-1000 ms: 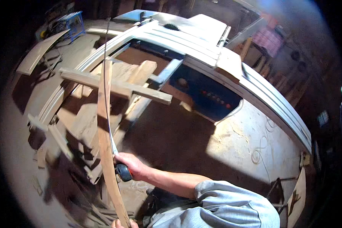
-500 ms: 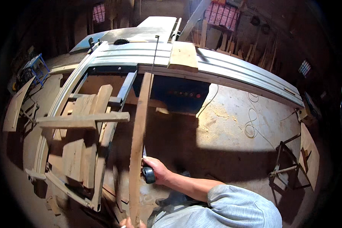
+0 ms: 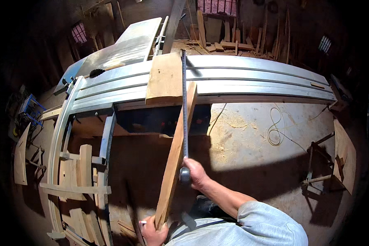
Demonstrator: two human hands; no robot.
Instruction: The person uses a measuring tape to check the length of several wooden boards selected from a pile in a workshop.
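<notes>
Workshop: left hand (image 3: 151, 231) grips plank (image 3: 177, 151), right hand (image 3: 196, 174) tape measure (image 3: 185, 123)

I saw a pale tan plank (image 3: 174, 160), a silver-grey tape measure (image 3: 185, 115) with a dark case, a grey metal saw counter (image 3: 258, 78), a light-brown board (image 3: 165, 78) and a grey sleeve (image 3: 250, 225).

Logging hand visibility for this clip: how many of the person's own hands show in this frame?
2. The left hand grips the near end of the long wooden board at the bottom edge; the right hand holds a tape measure case beside the board's middle.
</notes>
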